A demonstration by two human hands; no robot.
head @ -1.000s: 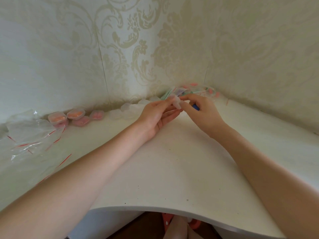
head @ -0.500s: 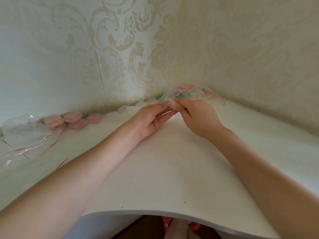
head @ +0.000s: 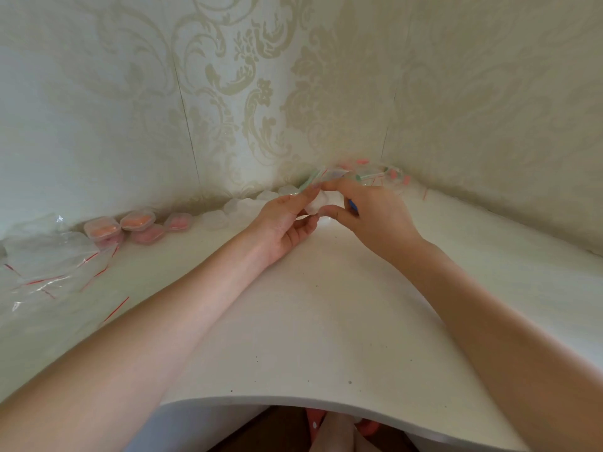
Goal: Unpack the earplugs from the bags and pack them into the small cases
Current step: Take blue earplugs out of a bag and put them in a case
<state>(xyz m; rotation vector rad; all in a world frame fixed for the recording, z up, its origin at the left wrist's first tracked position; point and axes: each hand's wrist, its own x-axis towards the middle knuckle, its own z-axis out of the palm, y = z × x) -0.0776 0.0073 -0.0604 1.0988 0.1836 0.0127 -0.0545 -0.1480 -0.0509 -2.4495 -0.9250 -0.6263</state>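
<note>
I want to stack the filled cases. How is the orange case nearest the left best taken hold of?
Judging by its pose, grip the orange case across its two short sides, coming from above. It lies flat with the lid up, leaning on a pink case, so its top and sides are free.

Soft, even daylight, brighter and cooler from the left; warmer and dimmer toward the right wall (head: 509, 119); faint shadow under the left hand (head: 287, 220) and right hand (head: 368, 213) on the white table (head: 326, 321); mild glare on the clear bags (head: 45, 262) at far left; strong wide-angle bending of the table edge; motion blur over the fingers (head: 329, 185) and the heap in the corner (head: 375, 174); slight softness overall.
</note>
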